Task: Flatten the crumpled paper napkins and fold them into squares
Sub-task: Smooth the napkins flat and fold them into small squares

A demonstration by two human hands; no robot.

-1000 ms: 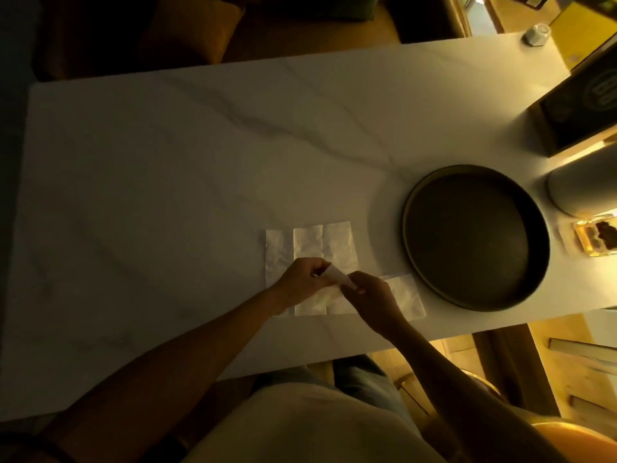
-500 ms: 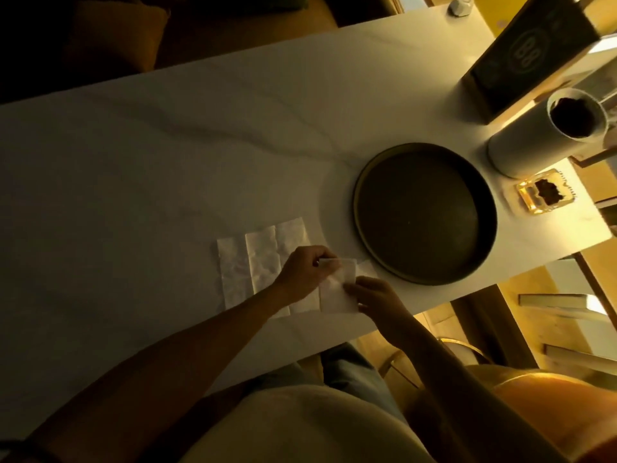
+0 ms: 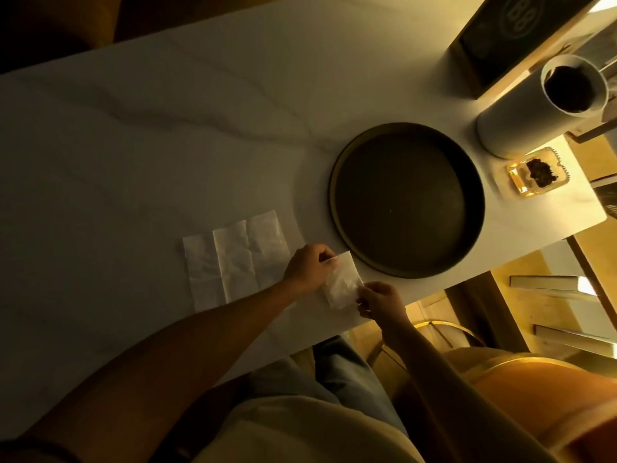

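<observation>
Two hands work one napkin (image 3: 344, 282) at the near edge of the table (image 3: 167, 145); left hand (image 3: 309, 267) pinches its far corner, right hand (image 3: 380, 300) pinches the near right edge; both grips pressed together on paper. Step in hand looks like closing a fold; best done by matching corners first, holding them down, then running a finger along the crease outward. Three flattened napkins (image 3: 233, 259) lie overlapping just left, touching the left wrist. Dark round tray (image 3: 337, 202) sits just beyond the napkin; table edge close under the right hand, so little room there; wide bare surface lies to the left and beyond.
</observation>
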